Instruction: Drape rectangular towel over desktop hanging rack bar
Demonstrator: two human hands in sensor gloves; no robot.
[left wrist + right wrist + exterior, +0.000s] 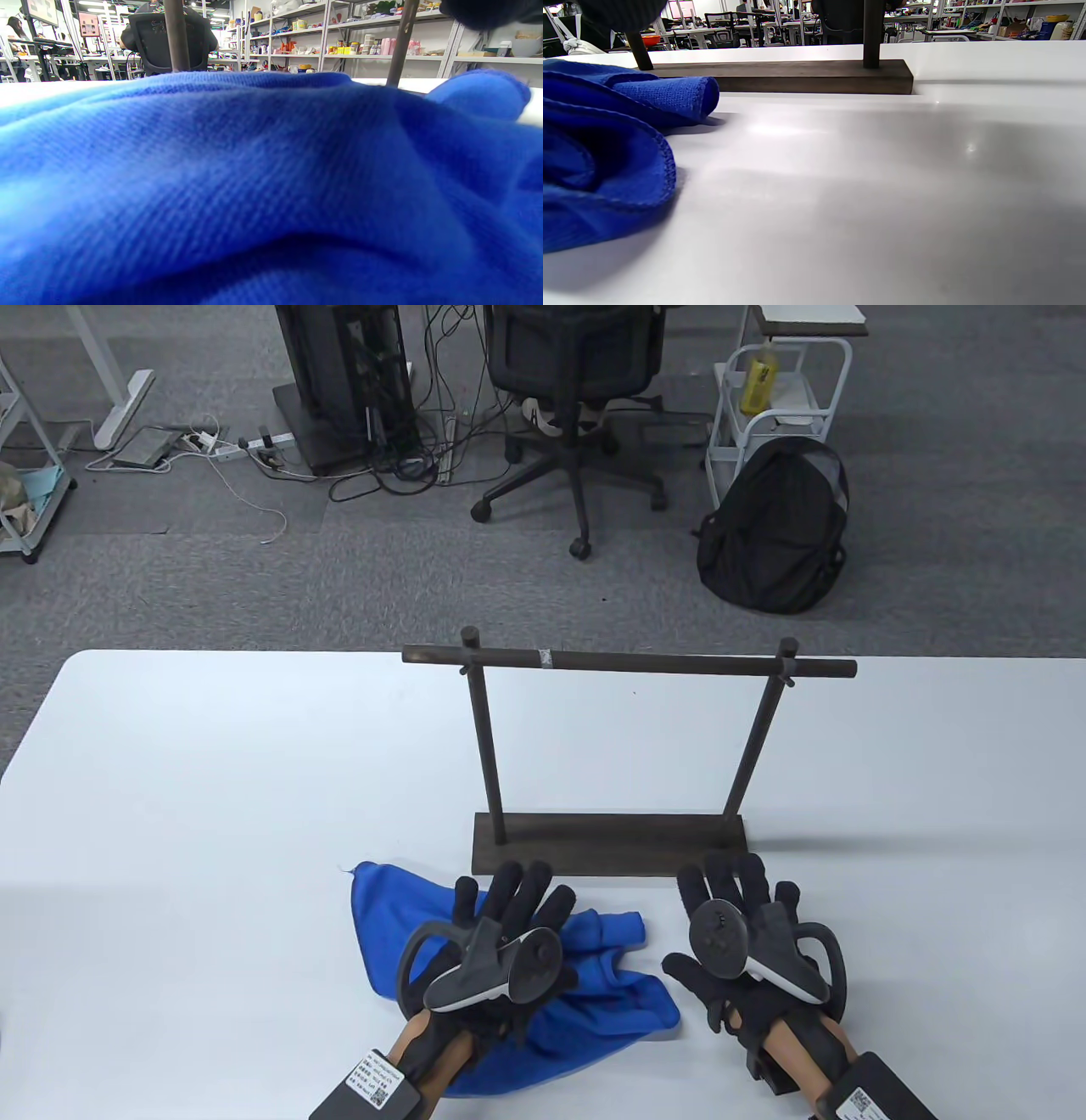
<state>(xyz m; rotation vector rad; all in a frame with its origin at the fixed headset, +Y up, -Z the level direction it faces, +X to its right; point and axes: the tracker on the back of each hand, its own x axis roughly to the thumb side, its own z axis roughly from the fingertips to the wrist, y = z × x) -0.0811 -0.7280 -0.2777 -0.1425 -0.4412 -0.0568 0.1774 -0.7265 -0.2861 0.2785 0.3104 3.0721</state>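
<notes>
A crumpled blue towel (585,993) lies on the white table (212,780) in front of the dark wooden rack (611,840). The rack's bar (628,661) is bare. My left hand (509,903) rests flat on the towel with its fingers spread, holding nothing. The towel fills the left wrist view (254,178). My right hand (734,891) lies flat on the bare table to the right of the towel, fingers spread, just in front of the rack's base. In the right wrist view the towel (606,148) lies at the left and the rack base (797,76) behind it.
Beyond the table's far edge, on the carpet, stand an office chair (577,390), a black backpack (776,530) and a white cart (776,390). The rack's two posts stand upright on its base.
</notes>
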